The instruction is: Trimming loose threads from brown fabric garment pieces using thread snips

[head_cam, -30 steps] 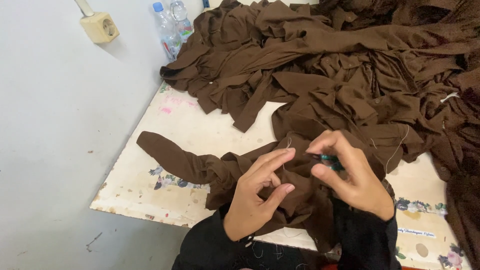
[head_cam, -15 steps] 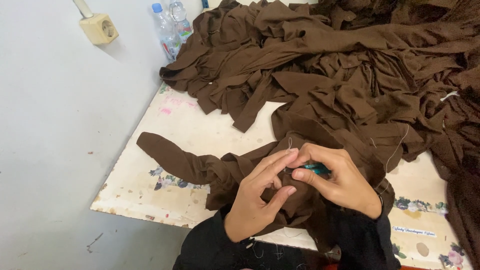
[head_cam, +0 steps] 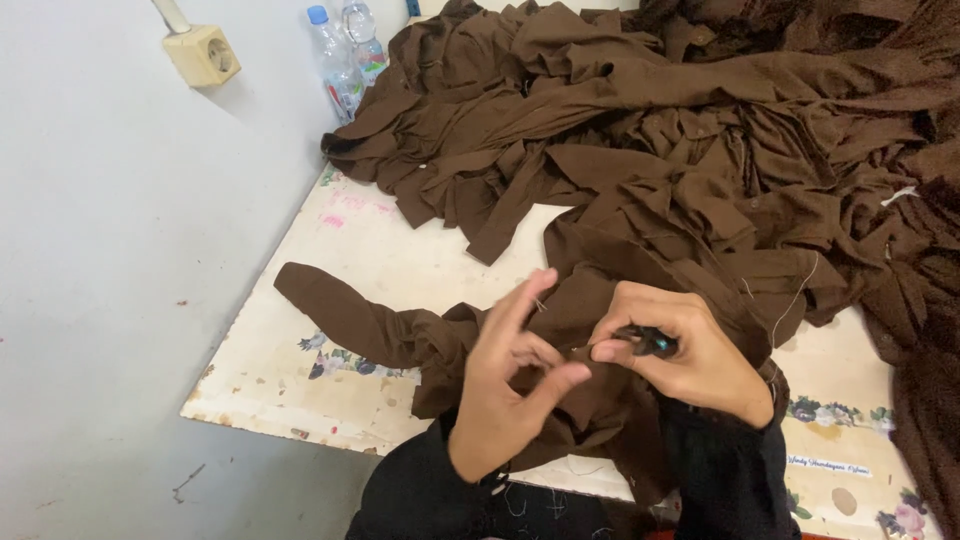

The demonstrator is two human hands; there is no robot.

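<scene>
A brown garment [head_cam: 600, 310] lies across the near edge of the worn white table [head_cam: 340, 350], one sleeve stretched to the left. My left hand [head_cam: 510, 385] pinches its fabric between thumb and fingers, with the other fingers spread upward. My right hand [head_cam: 690, 355] is closed around a small dark tool with a teal end [head_cam: 650, 343], its tip against the cloth right beside my left fingers. Loose pale threads [head_cam: 795, 295] hang from the garment to the right.
A large heap of brown garments [head_cam: 700, 120] fills the back and right of the table. Two clear plastic water bottles [head_cam: 340, 60] stand at the back left against the grey wall. A beige wall socket [head_cam: 203, 52] sits on the wall at upper left.
My right hand has slid left and closed toward my left hand, bringing the tool to the fabric. My left fingers have shifted their pinch and spread upward.
</scene>
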